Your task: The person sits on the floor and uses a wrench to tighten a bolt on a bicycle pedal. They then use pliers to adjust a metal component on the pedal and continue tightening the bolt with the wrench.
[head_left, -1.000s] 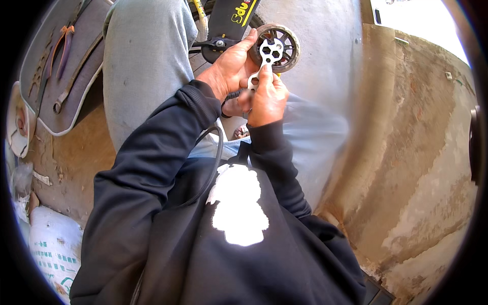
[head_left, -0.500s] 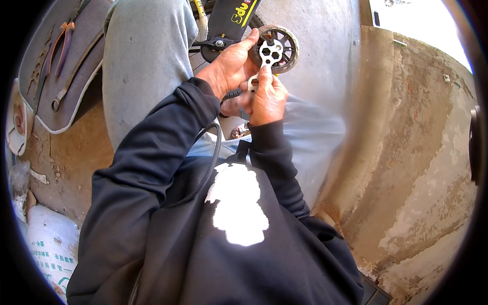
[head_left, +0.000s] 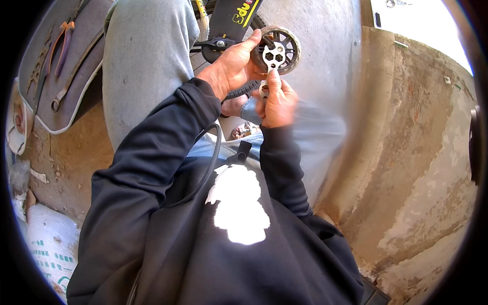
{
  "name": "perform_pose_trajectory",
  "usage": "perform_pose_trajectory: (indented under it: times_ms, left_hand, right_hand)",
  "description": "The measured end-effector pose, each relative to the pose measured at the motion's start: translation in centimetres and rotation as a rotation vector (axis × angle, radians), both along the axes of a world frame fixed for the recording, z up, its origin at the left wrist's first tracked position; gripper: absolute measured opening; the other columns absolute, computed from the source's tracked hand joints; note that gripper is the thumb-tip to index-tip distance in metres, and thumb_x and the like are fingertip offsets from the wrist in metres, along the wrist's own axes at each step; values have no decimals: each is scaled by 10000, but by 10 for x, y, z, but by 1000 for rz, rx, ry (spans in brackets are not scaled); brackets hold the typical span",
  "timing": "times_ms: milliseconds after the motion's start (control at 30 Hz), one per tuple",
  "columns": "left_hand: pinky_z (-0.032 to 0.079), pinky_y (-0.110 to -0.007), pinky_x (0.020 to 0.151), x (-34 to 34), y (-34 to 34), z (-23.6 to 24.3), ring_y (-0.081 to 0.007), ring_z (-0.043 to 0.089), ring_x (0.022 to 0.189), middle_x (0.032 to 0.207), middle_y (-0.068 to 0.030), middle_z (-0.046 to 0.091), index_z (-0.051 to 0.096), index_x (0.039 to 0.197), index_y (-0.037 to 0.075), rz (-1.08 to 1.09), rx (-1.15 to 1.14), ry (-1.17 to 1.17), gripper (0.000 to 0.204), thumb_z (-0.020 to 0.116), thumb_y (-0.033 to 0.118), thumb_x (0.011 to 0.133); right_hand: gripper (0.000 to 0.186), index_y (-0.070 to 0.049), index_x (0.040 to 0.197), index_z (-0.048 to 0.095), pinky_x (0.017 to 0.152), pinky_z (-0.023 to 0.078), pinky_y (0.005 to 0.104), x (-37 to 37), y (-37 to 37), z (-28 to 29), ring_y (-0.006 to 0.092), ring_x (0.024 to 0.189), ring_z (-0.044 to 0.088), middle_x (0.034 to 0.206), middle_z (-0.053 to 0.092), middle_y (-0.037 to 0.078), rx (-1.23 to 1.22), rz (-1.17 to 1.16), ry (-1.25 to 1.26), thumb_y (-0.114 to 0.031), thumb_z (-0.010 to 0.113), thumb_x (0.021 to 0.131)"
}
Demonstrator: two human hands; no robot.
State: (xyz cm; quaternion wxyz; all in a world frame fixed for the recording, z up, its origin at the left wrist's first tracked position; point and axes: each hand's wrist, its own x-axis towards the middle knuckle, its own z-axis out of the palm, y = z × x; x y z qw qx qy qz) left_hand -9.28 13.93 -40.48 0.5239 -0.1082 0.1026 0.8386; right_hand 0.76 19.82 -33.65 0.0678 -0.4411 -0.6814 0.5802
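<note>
My left hand (head_left: 231, 70) is closed on a small black-spoked wheel (head_left: 291, 48) with a translucent rim, its thumb at the rim's upper left. My right hand (head_left: 277, 104) pinches the handle of a flat silver multi-hole wrench (head_left: 274, 56), whose head lies over the wheel's centre. Beside the wheel is a dark scooter deck (head_left: 226, 12) with yellow lettering and a bolted bracket (head_left: 220, 43). My fingertips behind the wheel are hidden.
My denim-covered left leg (head_left: 134, 76) rises beside a grey padded mat (head_left: 86, 28) holding pliers (head_left: 62, 48), a spanner (head_left: 76, 76) and other tools. A white printed sack (head_left: 48, 244) sits lower left. A stained wall (head_left: 406, 152) runs along the right.
My right hand and the wrench's handle have swung a little right and slightly down, the head staying at the wheel's centre. My left hand has stayed in place.
</note>
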Motion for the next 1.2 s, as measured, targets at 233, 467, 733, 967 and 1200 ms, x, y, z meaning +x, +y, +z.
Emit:
perform_pose_trajectory:
  times_ms: [233, 467, 733, 967, 1200]
  left_hand:
    - [461, -488, 890, 1, 2, -3, -248, 555, 1084, 1201, -78, 566, 487, 1240, 114, 23, 8, 21, 456, 409, 461, 954]
    - [483, -489, 877, 1, -1, 2, -241, 559, 1092, 1203, -73, 568, 481, 1249, 153, 3, -29, 45, 433, 405, 460, 954]
    - [488, -481, 880, 2, 1, -2, -239, 592, 1059, 1182, -69, 584, 483, 1243, 164, -10, -108, 106, 452, 406, 494, 943]
    - [501, -462, 867, 2, 1, 0, -220, 612, 1027, 1156, -62, 597, 475, 1249, 163, 15, -128, 134, 451, 406, 489, 945]
    - [531, -423, 818, 2, 2, -2, -197, 626, 998, 1127, -53, 611, 490, 1234, 165, 9, -188, 164, 440, 405, 487, 946]
  right_hand:
    - [357, -4, 782, 557, 312, 309, 226, -3, -8, -6, 81, 339, 423, 563, 569, 80, -11, -55, 15, -330, 541, 928]
    - [337, 0, 792, 568, 325, 312, 223, 3, 17, 3, 79, 356, 429, 562, 566, 78, 74, 63, -72, -316, 588, 906]
    - [312, -22, 743, 589, 334, 303, 207, 2, 43, 17, 64, 378, 446, 545, 552, 43, 201, 143, -159, -301, 648, 869]
    - [300, -26, 795, 627, 339, 293, 192, -4, 58, 30, 44, 366, 417, 536, 565, 46, 208, 221, -208, -318, 680, 839]
    - [310, -26, 768, 635, 351, 309, 190, -9, 68, 39, 50, 399, 469, 547, 572, 34, 274, 290, -235, -324, 700, 822]
